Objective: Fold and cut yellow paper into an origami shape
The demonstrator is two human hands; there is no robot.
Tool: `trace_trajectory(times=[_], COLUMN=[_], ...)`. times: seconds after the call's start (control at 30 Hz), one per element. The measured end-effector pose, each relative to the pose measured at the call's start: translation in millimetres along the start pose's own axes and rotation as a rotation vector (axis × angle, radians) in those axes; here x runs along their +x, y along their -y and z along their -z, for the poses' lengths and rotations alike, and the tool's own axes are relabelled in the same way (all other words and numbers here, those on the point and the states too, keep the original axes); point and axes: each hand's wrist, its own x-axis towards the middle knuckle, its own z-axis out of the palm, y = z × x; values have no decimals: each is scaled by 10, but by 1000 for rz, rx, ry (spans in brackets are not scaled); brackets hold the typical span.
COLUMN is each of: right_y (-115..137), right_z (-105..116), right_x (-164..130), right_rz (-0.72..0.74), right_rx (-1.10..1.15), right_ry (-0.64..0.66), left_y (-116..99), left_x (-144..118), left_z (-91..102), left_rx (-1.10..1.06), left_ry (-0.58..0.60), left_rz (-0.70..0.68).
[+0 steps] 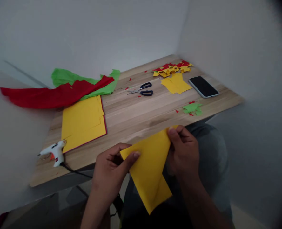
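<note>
A piece of yellow paper [150, 159] is held up between my two hands, just off the table's front edge and above my lap. My left hand [113, 165] pinches its left corner, thumb on top. At the upper right corner my right hand [184, 148] grips the sheet between thumb and fingers. The lower part of the paper hangs down, with a flap showing at the lower right; whether it is folded or cut there I cannot tell.
On the wooden table [129, 111] lie scissors [143, 89], a phone [204, 86], yellow sheets [81, 121], a glue gun [56, 151], red paper [48, 97] and green paper [69, 76]. Several cut yellow pieces [176, 83] and green scraps [192, 108] lie to the right. Walls border the table.
</note>
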Motion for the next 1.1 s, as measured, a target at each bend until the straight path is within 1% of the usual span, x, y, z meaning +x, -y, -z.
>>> trace_trajectory(times=[0.03,0.07,0.13,0.2,0.23,0.3,0.43,0.57,0.7,0.87,0.93,0.97,1.1], right_y=[-13,-19,-18,-10,-7,-4,1,18,31,-7,-43,-62,-122], right_z=[16,29,44,44,39,23,-9,-20,-21,-14,-26,-36,-77], right_x=[5,6,-8,-38,-56,-89,-119,-119,-126,-133,-127,-122,-106], right_rz=[12,14,-35,-129,-171,-218,-239,-286,-288,-286,-258,-238,-190], right_rx=[-3,-11,-41,-73,-86,-115,-175,-187,-198,-209,-207,-202,-159], right_ry=[-27,-28,53,174,214,238,167,169,153,137,109,87,6], left_y=[13,26,44,54,55,52,49,73,91,70,69,72,83], left_x=[-1,-3,-6,-5,-2,5,15,5,-1,12,23,29,59], left_z=[-8,-13,-14,-6,-1,8,17,16,23,5,-24,-42,-94], left_rx=[-5,-2,19,39,42,38,34,40,82,88,48,7,-152], left_ry=[-15,-28,-33,-16,-7,1,-3,-17,-41,-50,-56,-39,102], left_rz=[-6,-12,-28,-33,-29,-14,-15,0,7,-53,-60,-48,49])
